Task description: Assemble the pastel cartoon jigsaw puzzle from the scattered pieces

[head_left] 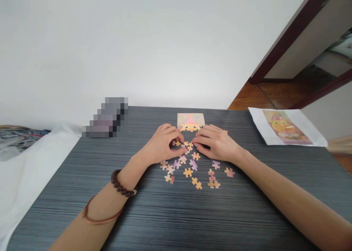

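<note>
Near the table's middle, my left hand [162, 144] curves over loose jigsaw pieces, its thumb and index finger apart with a piece [176, 143] showing between them. Opposite it, my right hand [217, 142] has its fingertips drawn together at the edge of a small cluster of orange-yellow jigsaw pieces [188, 145]. It appears to pinch one of these, though the grip is partly hidden. Just beyond both hands lies a partly assembled puzzle [191, 119], showing a yellow face and pink hat. Loose orange, purple and pink pieces [188, 172] are scattered on the near side.
A printed picture sheet [288, 127] rests at the right edge of the dark wood-grain table [154, 218]. At the back left is a pixelated object [107, 119]. A white wall [154, 45] rises behind, and white bedding [24, 181] lies left of the table.
</note>
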`<move>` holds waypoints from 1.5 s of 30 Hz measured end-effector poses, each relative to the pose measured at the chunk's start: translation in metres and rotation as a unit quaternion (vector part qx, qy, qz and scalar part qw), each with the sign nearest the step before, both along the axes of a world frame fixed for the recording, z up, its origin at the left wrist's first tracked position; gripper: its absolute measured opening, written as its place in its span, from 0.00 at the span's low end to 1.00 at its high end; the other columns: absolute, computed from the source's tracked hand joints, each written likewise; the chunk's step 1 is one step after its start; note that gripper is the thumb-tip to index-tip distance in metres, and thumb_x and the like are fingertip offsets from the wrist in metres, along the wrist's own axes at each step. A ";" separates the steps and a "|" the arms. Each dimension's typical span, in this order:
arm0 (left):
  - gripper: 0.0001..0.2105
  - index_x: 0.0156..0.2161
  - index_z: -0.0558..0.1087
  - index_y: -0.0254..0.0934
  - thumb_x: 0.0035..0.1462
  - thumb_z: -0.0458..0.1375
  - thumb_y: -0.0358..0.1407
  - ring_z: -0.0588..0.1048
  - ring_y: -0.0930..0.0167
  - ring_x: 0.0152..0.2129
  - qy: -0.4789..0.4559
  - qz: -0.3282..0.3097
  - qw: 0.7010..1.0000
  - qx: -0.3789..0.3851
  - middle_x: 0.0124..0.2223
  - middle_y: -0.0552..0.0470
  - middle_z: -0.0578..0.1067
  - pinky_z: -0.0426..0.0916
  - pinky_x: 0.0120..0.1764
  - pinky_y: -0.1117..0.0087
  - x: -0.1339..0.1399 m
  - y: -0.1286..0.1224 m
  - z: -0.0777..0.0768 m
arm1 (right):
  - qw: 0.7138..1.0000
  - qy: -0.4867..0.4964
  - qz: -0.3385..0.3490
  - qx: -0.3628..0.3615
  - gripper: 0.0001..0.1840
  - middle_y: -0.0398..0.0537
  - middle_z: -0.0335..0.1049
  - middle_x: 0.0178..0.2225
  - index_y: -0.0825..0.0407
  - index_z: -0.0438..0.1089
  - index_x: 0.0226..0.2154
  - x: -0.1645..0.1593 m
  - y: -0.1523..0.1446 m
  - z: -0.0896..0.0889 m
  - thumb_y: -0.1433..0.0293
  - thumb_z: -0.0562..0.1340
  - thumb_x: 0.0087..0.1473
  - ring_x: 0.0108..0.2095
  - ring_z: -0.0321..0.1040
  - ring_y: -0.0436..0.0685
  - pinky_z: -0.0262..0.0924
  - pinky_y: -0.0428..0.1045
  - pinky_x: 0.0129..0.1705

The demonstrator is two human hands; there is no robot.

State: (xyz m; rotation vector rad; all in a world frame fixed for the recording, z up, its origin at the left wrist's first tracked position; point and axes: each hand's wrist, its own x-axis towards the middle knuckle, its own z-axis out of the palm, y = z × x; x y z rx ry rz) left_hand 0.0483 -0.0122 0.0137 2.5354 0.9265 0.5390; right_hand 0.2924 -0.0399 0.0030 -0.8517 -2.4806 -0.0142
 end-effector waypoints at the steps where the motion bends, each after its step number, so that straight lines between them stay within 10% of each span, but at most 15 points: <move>1: 0.06 0.35 0.74 0.39 0.57 0.63 0.39 0.69 0.65 0.40 -0.008 -0.002 1.000 -0.007 0.35 0.53 0.74 0.62 0.53 0.59 0.001 0.000 -0.001 | 1.000 0.004 0.003 -0.006 0.10 0.50 0.75 0.34 0.52 0.76 0.35 -0.001 0.000 0.000 0.71 0.58 0.63 0.36 0.68 0.57 0.64 0.53 0.40; 45: 0.07 0.44 0.75 0.38 0.64 0.56 0.31 0.69 0.63 0.48 -0.047 0.079 0.994 0.061 0.47 0.48 0.73 0.64 0.56 0.57 -0.006 0.012 -0.016 | 0.996 -0.025 -0.046 -0.072 0.21 0.57 0.71 0.57 0.54 0.68 0.57 -0.001 -0.001 -0.001 0.61 0.55 0.67 0.57 0.66 0.65 0.61 0.62 0.55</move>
